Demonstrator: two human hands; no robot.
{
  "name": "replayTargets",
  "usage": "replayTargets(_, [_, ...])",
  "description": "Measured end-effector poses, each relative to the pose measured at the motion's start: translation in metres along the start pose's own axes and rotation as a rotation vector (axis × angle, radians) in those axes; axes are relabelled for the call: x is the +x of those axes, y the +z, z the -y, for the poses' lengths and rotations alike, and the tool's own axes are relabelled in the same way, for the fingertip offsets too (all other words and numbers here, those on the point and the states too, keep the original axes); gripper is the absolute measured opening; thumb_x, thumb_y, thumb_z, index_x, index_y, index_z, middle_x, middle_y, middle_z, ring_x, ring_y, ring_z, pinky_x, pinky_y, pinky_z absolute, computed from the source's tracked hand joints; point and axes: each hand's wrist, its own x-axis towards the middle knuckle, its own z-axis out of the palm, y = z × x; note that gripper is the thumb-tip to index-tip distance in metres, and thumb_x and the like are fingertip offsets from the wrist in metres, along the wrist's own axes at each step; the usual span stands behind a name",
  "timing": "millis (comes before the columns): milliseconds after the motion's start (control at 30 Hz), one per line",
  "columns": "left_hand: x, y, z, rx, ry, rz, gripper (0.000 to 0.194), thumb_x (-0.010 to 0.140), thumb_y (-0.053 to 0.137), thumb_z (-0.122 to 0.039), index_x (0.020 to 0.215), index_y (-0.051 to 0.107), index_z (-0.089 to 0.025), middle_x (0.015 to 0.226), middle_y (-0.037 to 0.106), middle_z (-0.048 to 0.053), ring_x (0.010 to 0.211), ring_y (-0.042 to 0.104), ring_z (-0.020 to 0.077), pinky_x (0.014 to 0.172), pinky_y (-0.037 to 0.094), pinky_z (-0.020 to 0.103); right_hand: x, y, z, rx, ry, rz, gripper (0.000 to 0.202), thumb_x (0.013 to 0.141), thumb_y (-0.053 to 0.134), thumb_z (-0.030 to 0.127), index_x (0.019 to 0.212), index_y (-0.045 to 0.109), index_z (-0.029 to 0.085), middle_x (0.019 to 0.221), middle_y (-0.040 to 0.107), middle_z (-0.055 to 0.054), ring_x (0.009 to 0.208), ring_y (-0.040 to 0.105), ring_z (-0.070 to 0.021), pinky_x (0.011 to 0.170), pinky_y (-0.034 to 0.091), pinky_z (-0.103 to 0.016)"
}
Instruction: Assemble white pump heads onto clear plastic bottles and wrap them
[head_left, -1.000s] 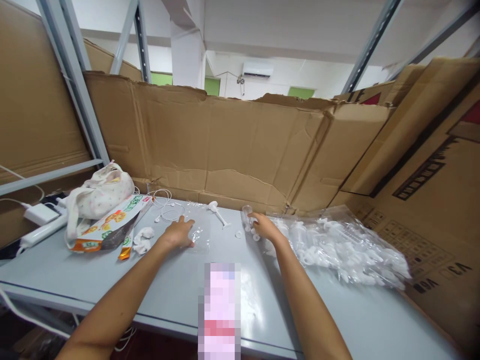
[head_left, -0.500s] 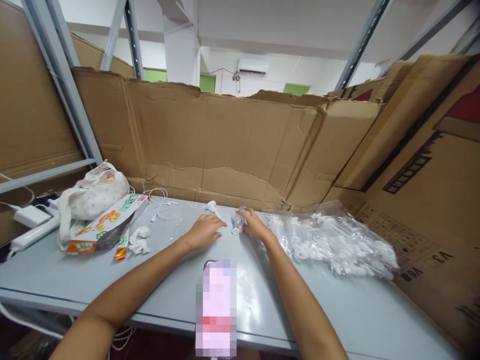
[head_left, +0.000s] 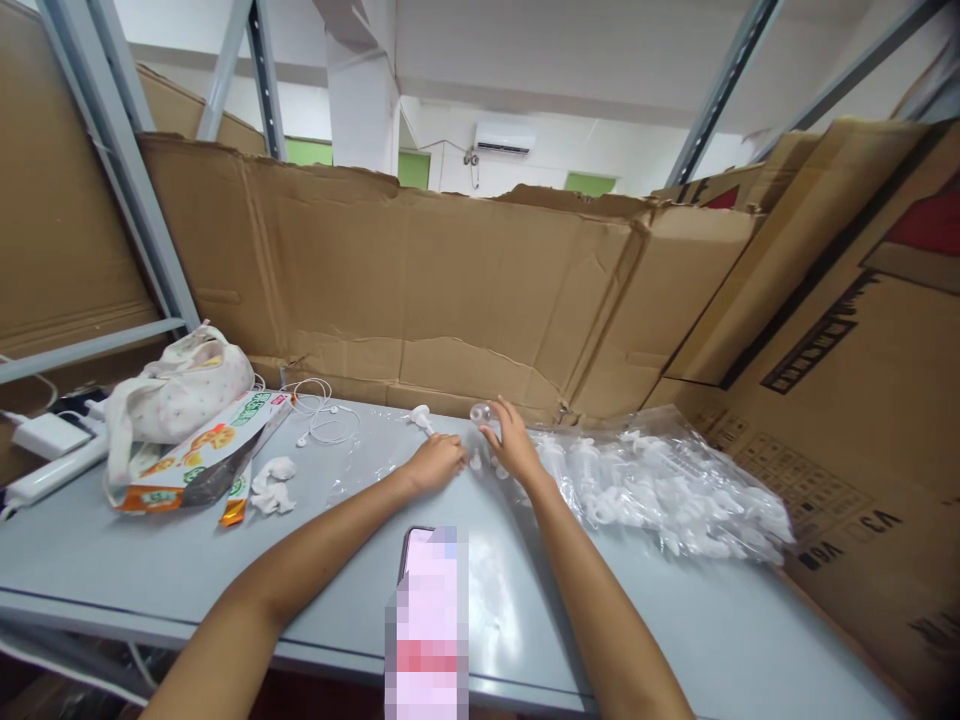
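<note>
My right hand [head_left: 516, 445] is curved around a clear plastic cylinder [head_left: 481, 413], its round end turned towards me. Close by on its left, my left hand [head_left: 439, 462] rests low over the table with its fingers curled in; whatever they grip is hidden. Just behind the left hand lies a white plastic piece [head_left: 421, 417] with a round head and a stem, the stem partly covered by the hand. Small whitish pieces [head_left: 475, 461] lie between the hands, too blurred to name. A phone [head_left: 429, 610], mostly pixelated, is in front of me.
Right of my hands lies a clear bag [head_left: 675, 490] of white and clear plastic parts. At left are a cloth bag [head_left: 187, 385], a food box [head_left: 206, 455], a crumpled tissue [head_left: 274, 486], earphones [head_left: 330, 420] and a charger [head_left: 51, 435]. Cardboard [head_left: 450, 270] walls the table.
The clear cylinder has been lifted and turned end-on in my right hand. My left hand has shifted right and its fingers have curled in more. The view has moved slightly.
</note>
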Motion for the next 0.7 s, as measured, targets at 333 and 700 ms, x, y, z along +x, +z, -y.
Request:
replayTargets(333, [0.007, -0.051, 0.008, -0.524, -0.134, -0.391, 0.026, 0.093, 0.036, -0.038, 0.093, 0.050, -0.017, 0.080, 0.061, 0.003, 0.068, 0.059, 0.0125, 0.063, 0.046, 0.023, 0.003, -0.022, 0.032, 0.003, -0.151, -0.162, 0.046, 0.083, 0.058, 0.053, 0.114, 0.058, 0.019, 0.110, 0.066, -0.014, 0.105, 0.059, -0.0292, 0.096, 0.041, -0.042])
replayTargets(700, [-0.007, -0.063, -0.006, -0.599, -0.142, -0.437, 0.023, 0.080, 0.062, -0.039, 0.084, 0.060, -0.016, 0.082, 0.064, 0.001, 0.066, 0.054, 0.0117, 0.062, 0.042, 0.022, -0.002, -0.014, 0.044, -0.113, -0.350, -0.382, 0.047, 0.082, 0.061, 0.054, 0.113, 0.066, 0.020, 0.095, 0.066, -0.012, 0.087, 0.059, -0.0252, 0.079, 0.047, -0.038])
